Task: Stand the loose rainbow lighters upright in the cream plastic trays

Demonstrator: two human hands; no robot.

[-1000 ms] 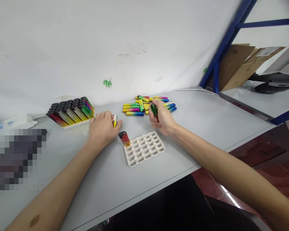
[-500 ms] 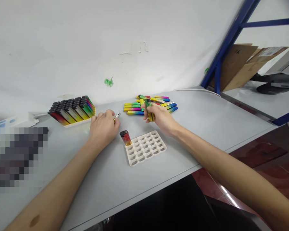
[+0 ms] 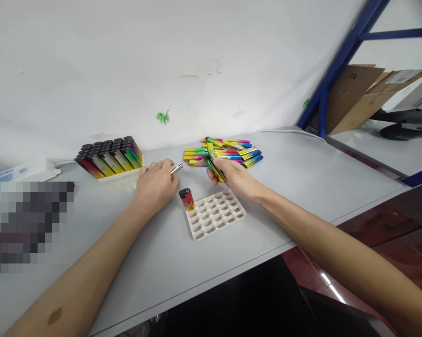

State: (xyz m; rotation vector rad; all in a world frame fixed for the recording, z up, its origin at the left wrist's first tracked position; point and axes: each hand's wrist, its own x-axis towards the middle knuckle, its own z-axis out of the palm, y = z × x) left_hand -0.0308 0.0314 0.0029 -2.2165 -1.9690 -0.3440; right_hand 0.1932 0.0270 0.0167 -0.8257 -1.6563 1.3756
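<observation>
My left hand [image 3: 157, 180] rests on the table, fingers curled around a slim silver-ended object [image 3: 177, 169] whose other end is hidden. Between the fingers of my right hand [image 3: 232, 175] is a green and yellow lighter [image 3: 214, 169], tilted, held above the table in front of the lighter pile. Below, a white tray [image 3: 201, 235] with rows of oval slots lies flat between my arms. One red and yellow lighter [image 3: 187, 200] with a black top stands in its far left corner slot. Several shiny multicoloured lighters [image 3: 232, 152] lie in a loose heap behind my right hand.
At the back left, a second tray [image 3: 121, 175] holds packed rows of upright lighters [image 3: 109, 157]. A white box-like device [image 3: 28, 169] sits at the far left. Behind are the wall [image 3: 127, 70], a blue metal frame [image 3: 340, 65] and cardboard boxes [image 3: 358, 100] to the right.
The lighter in my right hand has tipped from nearly upright to a slant, with my hand slightly lower. My left hand stays on the table. The whole view has shifted a little.
</observation>
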